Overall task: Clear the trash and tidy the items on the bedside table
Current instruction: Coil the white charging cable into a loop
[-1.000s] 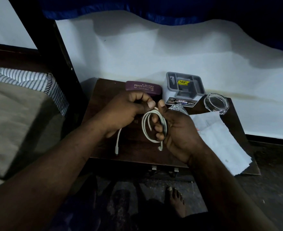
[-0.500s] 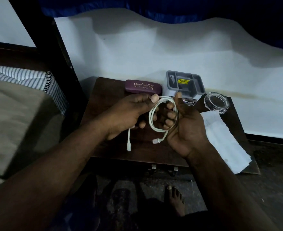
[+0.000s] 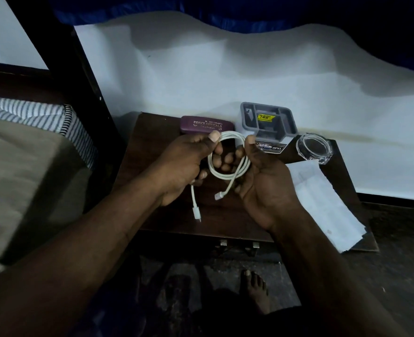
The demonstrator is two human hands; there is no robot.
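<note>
While both hands are hovering over the dark brown wooden tabletop [image 3: 137, 152], they are sharing a thin white charging cable [image 3: 227, 166] gathered into a loose round coil above the middle of the surface. The left hand [image 3: 184, 164] is gripping the coil's left side, its thumb pressing the top of the loop against the curled fingers [image 3: 202, 175], and one cable end with a white plug is dangling below this hand toward the near edge. The right hand [image 3: 266, 183] is lying palm up on the coil's right side, thumb raised at the top of the loop and fingers threaded through its middle, so the cable is resting around them; a second short end with a plug is sticking out below the coil, just beside this palm. Far on the tabletop, against the white wall, a maroon oblong spectacle case with gold lettering [image 3: 207, 125] is sitting just beyond the left thumb. To its right a grey plastic compartmented organiser with a yellow sticker [image 3: 268, 121] is standing, and farther right a clear round glass dish [image 3: 314, 148] is sitting near the far right corner. A sheet of white crumpled paper [image 3: 327, 205] is lying along the right side, overhanging the near edge. A striped and beige bed [image 3: 23, 152] is showing on the left.
</note>
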